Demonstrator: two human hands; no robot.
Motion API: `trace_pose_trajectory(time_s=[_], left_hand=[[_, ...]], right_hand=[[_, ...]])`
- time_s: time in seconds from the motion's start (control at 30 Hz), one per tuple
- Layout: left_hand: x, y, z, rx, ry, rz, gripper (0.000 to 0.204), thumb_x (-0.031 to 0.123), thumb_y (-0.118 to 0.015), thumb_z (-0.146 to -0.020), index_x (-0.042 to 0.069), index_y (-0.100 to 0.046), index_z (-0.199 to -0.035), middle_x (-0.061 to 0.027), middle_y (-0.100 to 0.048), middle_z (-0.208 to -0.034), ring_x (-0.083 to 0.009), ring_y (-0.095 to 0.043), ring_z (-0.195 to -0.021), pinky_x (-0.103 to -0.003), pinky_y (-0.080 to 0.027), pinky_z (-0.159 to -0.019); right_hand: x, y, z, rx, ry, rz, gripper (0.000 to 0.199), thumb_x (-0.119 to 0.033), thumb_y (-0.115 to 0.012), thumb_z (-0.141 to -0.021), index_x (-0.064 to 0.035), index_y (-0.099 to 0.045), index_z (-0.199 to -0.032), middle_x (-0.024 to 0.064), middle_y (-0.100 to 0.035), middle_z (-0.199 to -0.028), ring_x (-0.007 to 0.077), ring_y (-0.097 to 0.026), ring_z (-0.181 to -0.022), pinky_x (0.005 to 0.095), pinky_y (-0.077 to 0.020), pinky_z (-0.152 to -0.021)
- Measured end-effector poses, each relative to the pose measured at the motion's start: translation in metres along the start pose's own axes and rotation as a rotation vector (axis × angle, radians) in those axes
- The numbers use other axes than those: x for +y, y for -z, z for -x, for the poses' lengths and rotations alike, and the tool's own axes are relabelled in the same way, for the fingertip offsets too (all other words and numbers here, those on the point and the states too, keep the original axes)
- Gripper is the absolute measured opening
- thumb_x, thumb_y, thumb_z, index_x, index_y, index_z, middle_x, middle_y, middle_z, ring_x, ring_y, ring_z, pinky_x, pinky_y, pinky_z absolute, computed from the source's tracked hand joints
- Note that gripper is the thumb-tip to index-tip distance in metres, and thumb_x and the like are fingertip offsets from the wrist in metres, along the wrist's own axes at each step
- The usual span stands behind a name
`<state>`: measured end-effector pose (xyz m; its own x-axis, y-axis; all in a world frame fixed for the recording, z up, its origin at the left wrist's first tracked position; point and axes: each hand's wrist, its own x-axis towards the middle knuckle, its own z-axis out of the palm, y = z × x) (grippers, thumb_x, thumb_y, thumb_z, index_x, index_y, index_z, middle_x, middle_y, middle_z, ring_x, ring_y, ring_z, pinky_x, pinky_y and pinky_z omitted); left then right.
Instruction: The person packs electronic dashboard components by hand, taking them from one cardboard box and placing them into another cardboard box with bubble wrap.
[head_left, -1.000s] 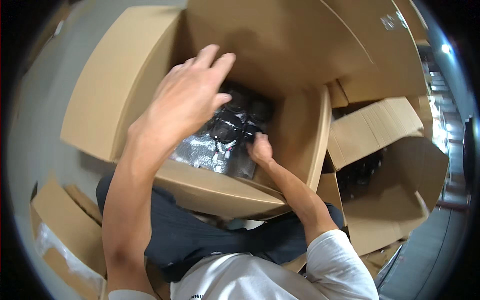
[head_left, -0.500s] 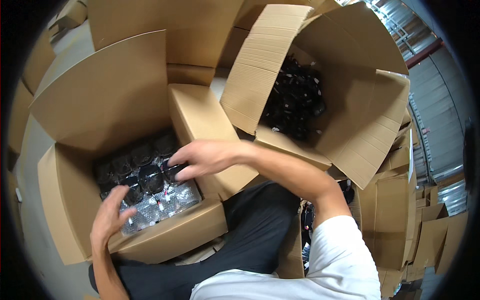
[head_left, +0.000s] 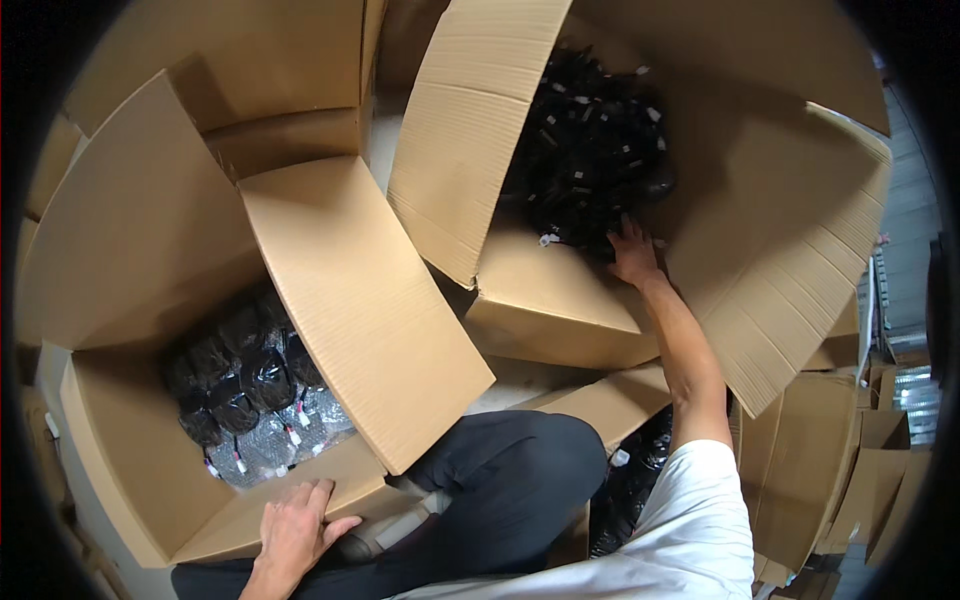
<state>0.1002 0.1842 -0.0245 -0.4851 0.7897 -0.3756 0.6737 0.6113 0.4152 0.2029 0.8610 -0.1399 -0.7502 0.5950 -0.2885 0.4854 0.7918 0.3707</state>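
Observation:
My left hand (head_left: 293, 527) lies on the near edge of the left cardboard box (head_left: 118, 430), fingers extended and thumb apart, holding nothing. Inside that box, black wrapped packs (head_left: 265, 380) with small white connectors sit in rows on clear bubble wrap (head_left: 268, 456). Out to the right, my right hand (head_left: 636, 256) reaches into a larger open carton (head_left: 765, 265). Its fingers are stretched toward a heap of similar black packs (head_left: 590, 150) with white connectors. The fingertips are at the near edge of the heap; I cannot tell whether they touch a pack.
A raised box flap (head_left: 365, 300) leans over the left box's right side. Beside my right arm, another carton holds black plastic-wrapped items (head_left: 640, 470). Stacked cartons (head_left: 800, 460) stand at the right. My bent knee (head_left: 550, 450) is between the boxes.
My right hand has left the packs in the left box and reached into the right carton. My left hand has drawn back to the left box's near edge. The view has shifted.

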Motion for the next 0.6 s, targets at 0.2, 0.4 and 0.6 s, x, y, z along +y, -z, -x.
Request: trace_pose_trajectory(time_s=[0.2,0.4,0.6], left_hand=[[-0.001,-0.004,-0.012,-0.015,-0.008,0.025,0.065,0.049,-0.081,-0.078,0.000,-0.065,-0.119,-0.0164,-0.071,-0.105,-0.0347,-0.071,-0.090,-0.043,-0.056,-0.078],[-0.004,0.002,-0.009,0.012,-0.020,0.007,0.066,0.047,-0.082,-0.077,-0.001,-0.065,-0.119,-0.0160,-0.071,-0.108,-0.0332,-0.070,-0.095,-0.041,-0.057,-0.081],[-0.002,0.002,-0.006,0.030,-0.019,0.015,0.063,0.047,-0.080,-0.078,0.002,-0.065,-0.120,-0.0134,-0.070,-0.106,-0.0311,-0.070,-0.093,-0.040,-0.057,-0.079]], right_hand=[[0.034,-0.073,-0.069,0.196,0.113,0.300,0.046,-0.022,-0.069,-0.089,-0.0141,-0.065,-0.134,0.0234,-0.035,-0.160,0.0426,-0.037,-0.145,0.0589,-0.0300,-0.119],[0.005,-0.089,-0.100,0.315,0.230,0.302,0.025,-0.016,-0.063,-0.089,-0.0068,-0.076,-0.108,0.0216,-0.054,-0.141,0.0406,-0.053,-0.126,0.0557,-0.0460,-0.105],[0.024,-0.080,-0.082,0.354,0.208,0.198,0.022,-0.017,-0.060,-0.090,-0.0047,-0.076,-0.099,0.0186,-0.062,-0.127,0.0371,-0.061,-0.112,0.0487,-0.0552,-0.093]])
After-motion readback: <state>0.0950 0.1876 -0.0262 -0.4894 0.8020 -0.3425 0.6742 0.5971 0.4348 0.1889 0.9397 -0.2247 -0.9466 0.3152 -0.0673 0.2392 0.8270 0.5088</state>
